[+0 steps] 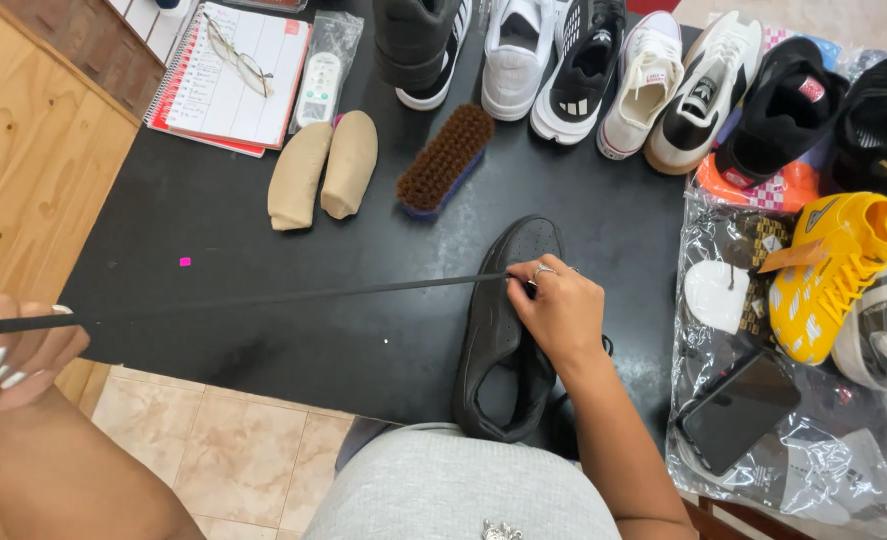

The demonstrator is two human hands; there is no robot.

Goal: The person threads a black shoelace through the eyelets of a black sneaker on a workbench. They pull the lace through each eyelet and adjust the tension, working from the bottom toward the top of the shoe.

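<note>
Both hands pinch one black lace (263,298): left hand (13,350) pulling, right hand (558,310) on one black shoe (498,330).

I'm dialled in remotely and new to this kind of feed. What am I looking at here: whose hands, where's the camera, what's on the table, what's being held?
There is no machine: one camera on a person's head looks down at their own bare hands. The left hand grips the end of a black shoelace, stretched taut. The right hand rests on a black shoe where the lace enters. On the black table lie a brown brush, two beige shoe inserts, a notebook with glasses, a row of sneakers, and a yellow shoe and dark phone on plastic bags.
</note>
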